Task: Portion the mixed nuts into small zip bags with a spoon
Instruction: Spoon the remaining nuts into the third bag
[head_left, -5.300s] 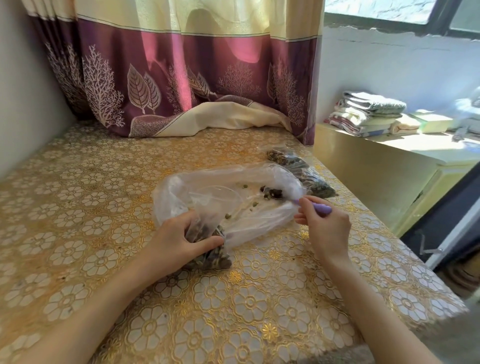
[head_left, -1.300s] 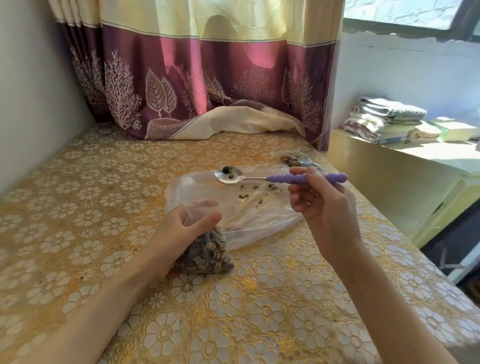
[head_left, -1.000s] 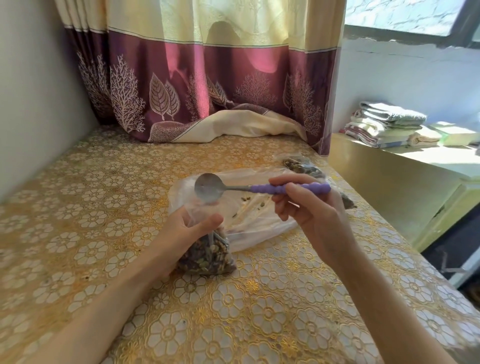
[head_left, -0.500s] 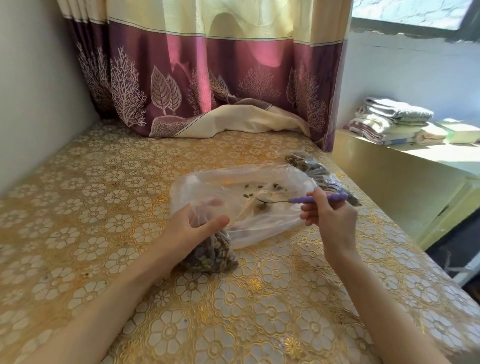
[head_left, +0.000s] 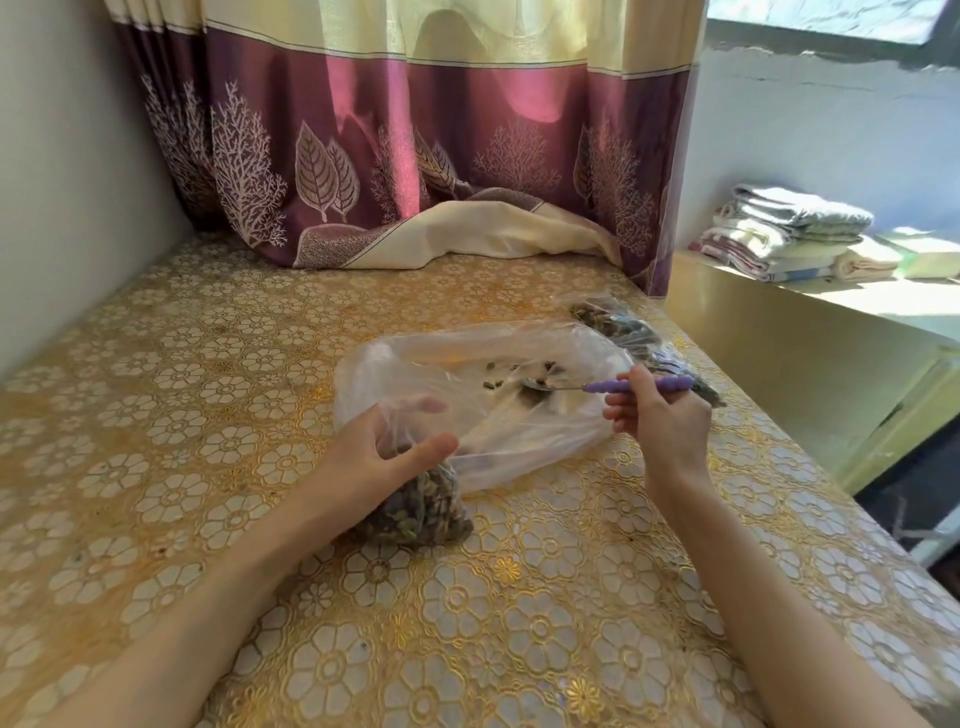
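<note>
Left hand pinching a small bag of nuts at the big clear bag's near edge, right hand gripping a purple spoon dipped inside it, filled bags just behind

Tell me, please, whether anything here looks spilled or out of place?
Nothing stands out. No nuts lie loose on the gold floral tablecloth; the few strays sit inside the large clear plastic bag, where the purple-handled metal spoon reaches.

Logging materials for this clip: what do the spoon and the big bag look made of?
Spoon: shiny grey bowl, likely metal; matte purple handle, probably plastic or silicone. Big bag: thin clear plastic film, crinkled and glossy, with nuts and the left hand fingers showing through it.
</note>
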